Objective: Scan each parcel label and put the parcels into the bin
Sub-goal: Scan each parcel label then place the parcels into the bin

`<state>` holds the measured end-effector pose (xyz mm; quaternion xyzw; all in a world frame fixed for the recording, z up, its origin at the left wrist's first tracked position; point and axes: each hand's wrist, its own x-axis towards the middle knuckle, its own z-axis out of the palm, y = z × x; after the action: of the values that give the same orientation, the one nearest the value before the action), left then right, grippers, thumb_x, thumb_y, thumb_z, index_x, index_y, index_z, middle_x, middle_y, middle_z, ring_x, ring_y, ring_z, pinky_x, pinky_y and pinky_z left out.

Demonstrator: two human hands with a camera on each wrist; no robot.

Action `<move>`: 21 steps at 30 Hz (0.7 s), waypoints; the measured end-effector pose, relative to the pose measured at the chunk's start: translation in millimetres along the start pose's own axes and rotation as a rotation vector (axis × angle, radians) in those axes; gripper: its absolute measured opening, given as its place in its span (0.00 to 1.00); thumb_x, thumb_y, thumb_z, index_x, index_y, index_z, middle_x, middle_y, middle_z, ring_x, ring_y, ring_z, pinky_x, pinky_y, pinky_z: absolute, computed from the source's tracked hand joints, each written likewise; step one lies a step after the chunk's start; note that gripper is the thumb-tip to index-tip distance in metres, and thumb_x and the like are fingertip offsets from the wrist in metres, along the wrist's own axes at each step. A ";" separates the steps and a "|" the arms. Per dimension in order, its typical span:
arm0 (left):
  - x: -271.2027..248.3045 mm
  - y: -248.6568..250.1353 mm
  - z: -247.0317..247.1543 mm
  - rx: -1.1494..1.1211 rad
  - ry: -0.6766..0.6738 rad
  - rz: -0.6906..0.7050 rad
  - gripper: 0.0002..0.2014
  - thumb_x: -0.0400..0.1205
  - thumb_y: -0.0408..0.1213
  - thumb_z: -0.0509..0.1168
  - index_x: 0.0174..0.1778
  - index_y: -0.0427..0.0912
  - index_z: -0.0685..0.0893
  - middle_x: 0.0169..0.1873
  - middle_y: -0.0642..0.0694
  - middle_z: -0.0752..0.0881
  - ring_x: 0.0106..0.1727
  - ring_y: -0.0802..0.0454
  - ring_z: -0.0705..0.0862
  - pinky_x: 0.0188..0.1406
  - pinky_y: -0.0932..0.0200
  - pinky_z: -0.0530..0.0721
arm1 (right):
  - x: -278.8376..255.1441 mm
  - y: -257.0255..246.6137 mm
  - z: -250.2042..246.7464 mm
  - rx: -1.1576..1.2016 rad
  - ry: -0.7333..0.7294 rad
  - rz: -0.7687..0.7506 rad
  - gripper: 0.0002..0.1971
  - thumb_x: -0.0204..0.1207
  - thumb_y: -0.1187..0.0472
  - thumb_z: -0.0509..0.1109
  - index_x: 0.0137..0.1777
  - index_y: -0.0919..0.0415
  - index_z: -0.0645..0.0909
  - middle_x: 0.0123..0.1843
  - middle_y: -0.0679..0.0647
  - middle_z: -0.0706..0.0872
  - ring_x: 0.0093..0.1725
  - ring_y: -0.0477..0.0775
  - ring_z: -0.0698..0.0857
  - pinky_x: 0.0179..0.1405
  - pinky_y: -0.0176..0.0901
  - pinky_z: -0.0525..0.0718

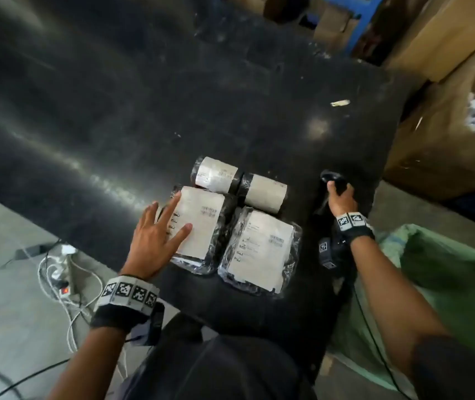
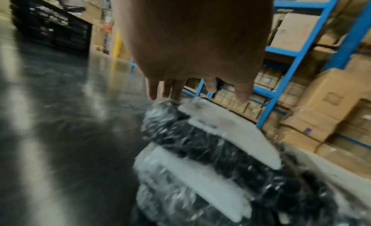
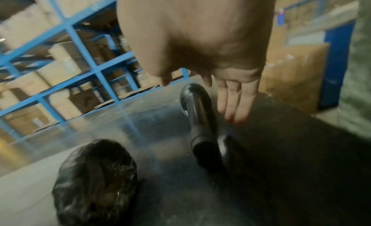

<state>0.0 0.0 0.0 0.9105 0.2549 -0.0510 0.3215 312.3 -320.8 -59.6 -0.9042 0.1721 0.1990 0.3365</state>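
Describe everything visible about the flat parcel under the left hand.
The flat parcel is a dark item sealed in crinkled clear plastic, with a large white label covering most of its top; barcodes and small print show but are unreadable. It lies flat on the black table, label up, at the left of a group of four. The left hand has its straight, spread fingers over the label's left edge; actual contact cannot be confirmed.

Black worktop (image 1: 144,96) glinting with streaks of reflected light, scuffed and dusty. Beyond it, blue steel racking (image 2: 297,55) stacked with brown cardboard boxes (image 2: 297,32). Down left, grey concrete floor (image 1: 8,284) strewn with white cables (image 1: 66,295) and a power strip (image 1: 66,288).
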 end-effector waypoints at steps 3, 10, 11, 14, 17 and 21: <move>-3.7 -14.2 4.9 -0.120 -0.042 -0.039 0.44 0.73 0.76 0.56 0.84 0.75 0.46 0.84 0.43 0.65 0.81 0.38 0.68 0.76 0.29 0.72 | 13.3 -6.6 10.2 0.270 0.050 0.058 0.37 0.85 0.43 0.58 0.87 0.61 0.54 0.85 0.64 0.64 0.82 0.67 0.67 0.79 0.51 0.64; 2.3 -17.7 10.3 -0.391 -0.007 -0.079 0.50 0.68 0.57 0.80 0.84 0.73 0.58 0.69 0.55 0.82 0.70 0.55 0.81 0.74 0.50 0.79 | 38.6 -6.2 36.2 0.702 0.029 0.144 0.30 0.85 0.44 0.58 0.84 0.49 0.56 0.53 0.59 0.81 0.31 0.55 0.84 0.19 0.38 0.83; 3.3 -16.8 10.9 -0.412 -0.008 -0.084 0.49 0.70 0.53 0.80 0.84 0.72 0.59 0.69 0.56 0.82 0.70 0.56 0.81 0.74 0.51 0.79 | 37.8 -7.5 34.9 0.683 0.045 0.151 0.29 0.85 0.43 0.57 0.84 0.49 0.57 0.49 0.57 0.82 0.28 0.53 0.83 0.18 0.36 0.81; 2.7 -15.8 15.4 -0.423 0.011 -0.058 0.47 0.74 0.45 0.79 0.85 0.67 0.61 0.67 0.57 0.83 0.68 0.58 0.82 0.72 0.55 0.80 | 35.1 -8.6 33.4 0.637 0.119 0.138 0.27 0.86 0.45 0.56 0.83 0.51 0.62 0.40 0.52 0.83 0.22 0.51 0.76 0.14 0.32 0.74; 0.4 -13.4 19.7 -0.345 0.083 -0.006 0.46 0.75 0.45 0.79 0.86 0.62 0.62 0.66 0.55 0.84 0.66 0.59 0.83 0.68 0.71 0.78 | 28.2 -6.2 26.5 0.647 0.111 0.126 0.26 0.87 0.45 0.54 0.83 0.52 0.63 0.46 0.58 0.85 0.23 0.52 0.74 0.15 0.34 0.73; -8.8 -3.7 19.8 -0.217 0.188 0.081 0.42 0.76 0.52 0.76 0.84 0.67 0.63 0.57 0.44 0.84 0.53 0.51 0.86 0.59 0.54 0.86 | 5.2 -5.1 13.2 0.689 0.095 0.079 0.25 0.87 0.45 0.53 0.80 0.53 0.65 0.50 0.61 0.85 0.23 0.53 0.73 0.13 0.32 0.72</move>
<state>-8.0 -13.5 -15.4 0.8806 0.2511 0.0755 0.3947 315.9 -309.1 -68.4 -0.7384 0.2795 0.0996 0.6056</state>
